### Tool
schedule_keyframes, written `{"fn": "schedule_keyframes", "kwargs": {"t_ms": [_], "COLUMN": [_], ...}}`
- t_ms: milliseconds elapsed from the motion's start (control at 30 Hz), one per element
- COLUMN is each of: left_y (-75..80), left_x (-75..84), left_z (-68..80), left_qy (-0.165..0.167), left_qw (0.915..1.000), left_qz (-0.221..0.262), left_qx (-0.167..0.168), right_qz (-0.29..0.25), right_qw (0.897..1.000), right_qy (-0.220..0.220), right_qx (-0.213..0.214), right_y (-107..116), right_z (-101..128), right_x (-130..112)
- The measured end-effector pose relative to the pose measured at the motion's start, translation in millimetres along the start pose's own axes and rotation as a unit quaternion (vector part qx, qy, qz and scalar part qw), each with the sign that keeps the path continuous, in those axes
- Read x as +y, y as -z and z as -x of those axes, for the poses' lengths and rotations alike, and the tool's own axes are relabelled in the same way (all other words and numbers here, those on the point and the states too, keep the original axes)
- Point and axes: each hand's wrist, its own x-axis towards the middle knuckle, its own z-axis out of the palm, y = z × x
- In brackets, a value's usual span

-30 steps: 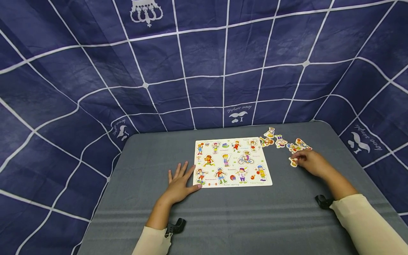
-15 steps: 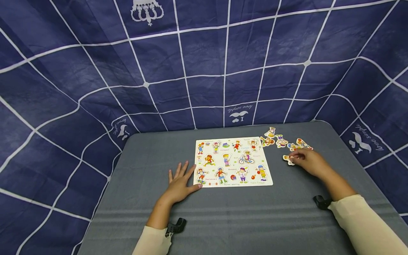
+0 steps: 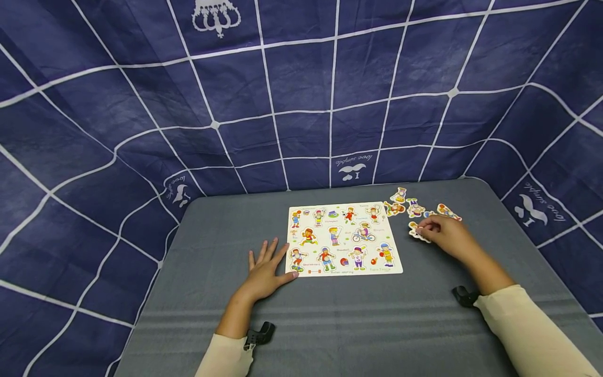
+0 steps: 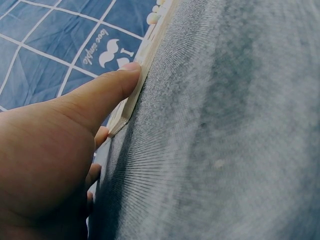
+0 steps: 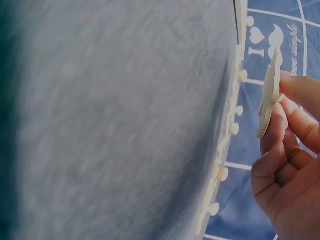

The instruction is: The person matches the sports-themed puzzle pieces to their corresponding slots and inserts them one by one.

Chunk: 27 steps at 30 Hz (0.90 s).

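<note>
While the left hand [image 3: 265, 276] stays spread at the near left corner of the board [image 3: 322, 235], the right hand [image 3: 444, 233] has moved in toward the board's right edge, bringing a piece [image 3: 416, 231] with it. That piece now stands apart from the other loose pieces [image 3: 415, 209], which lie beyond the board's right edge, toward its far corner. So the change amounts to a single piece taken out of the cluster and brought nearer the board, yet not over it: a strip of table [image 3: 405, 251] shows between the two.

The right hand pinches the piece between thumb and fingers; the left hand's fingers are straight, thumb and forefinger touching the board, gripping nothing.

Seen from the head, the piece is a small cutout with a pale border and an irregular outline; fingers cover part of its print, and the figure is too small to make out. From the right wrist it shows nearly edge-on, a thin, light-coloured slab, seemingly held off the table. The board is white with a thin pale edge, bearing rows of bright sports figures.
</note>
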Motion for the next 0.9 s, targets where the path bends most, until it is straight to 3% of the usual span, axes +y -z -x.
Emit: {"fn": "schedule_keyframes", "kwargs": {"t_ms": [633, 900], "left_y": [-2.9, -2.8], "left_x": [-2.9, -3.2], "left_z": [0.2, 0.1], "left_qy": [-0.008, -0.008], "left_qw": [0.9999, 0.9999], "left_qz": [0.005, 0.006], "left_qx": [0.007, 0.005], "right_qz": [-0.001, -0.032], "right_qw": [1.0, 0.999], "right_qy": [-0.002, -0.008], "right_qx": [-0.006, -0.003], "right_y": [-8, -16], "right_z": [-12, -22], "right_x": [-32, -42]}}
